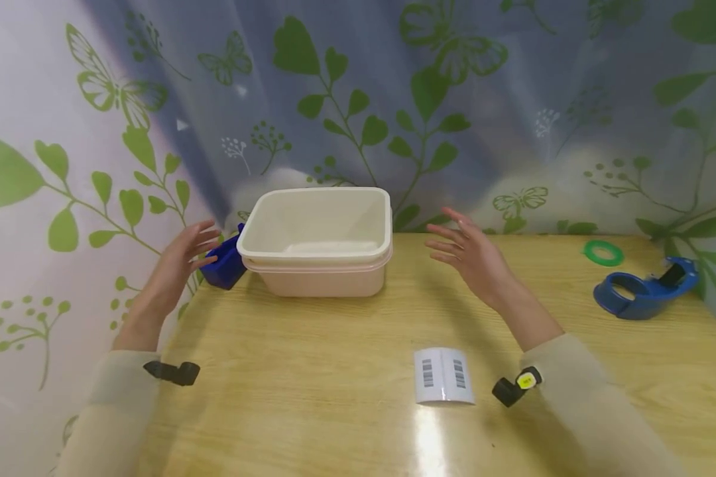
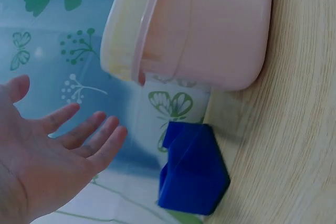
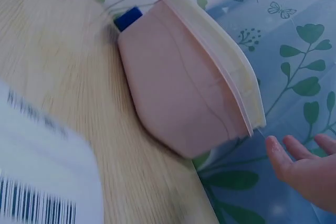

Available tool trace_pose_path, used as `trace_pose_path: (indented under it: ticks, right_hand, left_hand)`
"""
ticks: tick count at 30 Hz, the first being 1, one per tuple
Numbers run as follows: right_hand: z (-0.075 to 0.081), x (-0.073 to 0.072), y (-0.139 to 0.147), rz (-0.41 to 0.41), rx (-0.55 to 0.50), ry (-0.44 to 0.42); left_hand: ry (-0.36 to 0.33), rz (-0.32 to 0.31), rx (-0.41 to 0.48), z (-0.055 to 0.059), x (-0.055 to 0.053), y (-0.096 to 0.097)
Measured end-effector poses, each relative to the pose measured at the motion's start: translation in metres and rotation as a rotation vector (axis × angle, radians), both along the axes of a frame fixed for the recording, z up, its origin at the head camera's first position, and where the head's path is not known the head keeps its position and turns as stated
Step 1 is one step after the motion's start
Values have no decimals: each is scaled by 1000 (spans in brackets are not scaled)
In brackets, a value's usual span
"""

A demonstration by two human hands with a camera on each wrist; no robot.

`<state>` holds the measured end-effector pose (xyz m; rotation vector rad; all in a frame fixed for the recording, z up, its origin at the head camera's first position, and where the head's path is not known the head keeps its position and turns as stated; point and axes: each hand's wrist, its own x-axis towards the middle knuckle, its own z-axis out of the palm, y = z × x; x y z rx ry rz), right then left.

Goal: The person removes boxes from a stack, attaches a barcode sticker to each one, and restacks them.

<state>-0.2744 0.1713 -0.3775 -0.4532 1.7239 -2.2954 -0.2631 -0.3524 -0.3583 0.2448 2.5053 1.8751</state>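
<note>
A cream bin (image 1: pixel 310 255) sits nested inside a pink bin (image 1: pixel 325 283) at the back of the wooden table. My left hand (image 1: pixel 181 262) is raised left of the bins, fingers spread and holding nothing. Close by it stands a dark blue angular holder (image 2: pixel 191 169), partly behind that hand's fingertips in the head view. To the right of the bins my right hand (image 1: pixel 468 258) hovers with fingers extended, also holding nothing. In the right wrist view its fingers (image 3: pixel 281 158) are near the cream rim, with a gap showing. A white barcode label sheet (image 1: pixel 444 375) lies in front of the right hand.
A blue tape dispenser (image 1: pixel 641 295) and a green tape roll (image 1: pixel 603 252) lie at the table's right back. Patterned curtain (image 1: pixel 358 99) hangs behind the table (image 1: pixel 310 371) and along its left side. A small camera is strapped to each sleeve.
</note>
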Motion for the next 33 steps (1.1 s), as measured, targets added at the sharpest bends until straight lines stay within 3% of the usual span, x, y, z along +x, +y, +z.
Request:
trace_pose_path:
  ticks: [2, 9, 15, 21, 29, 33]
  right_hand:
    - [0, -4, -11, -8, -27, -53]
    - [3, -8, -43, -38, -96, -143]
    - [4, -9, -61, -74, -90, -151]
    - [0, -11, -68, -103, -25, -132]
    - [-8, -14, -76, -108, 84, -35]
    - [-10, -14, -78, -126, 173, 1]
  left_hand:
    - [-16, -13, 52, -4, -5, 2]
    - [-79, -81, 404, -8, -15, 12]
    - [-127, -50, 414, -10, -19, 18]
    - [-154, -18, 502, -18, -23, 21]
    - [-110, -28, 569, -32, -27, 27]
    - [-96, -13, 560, -37, -26, 29]
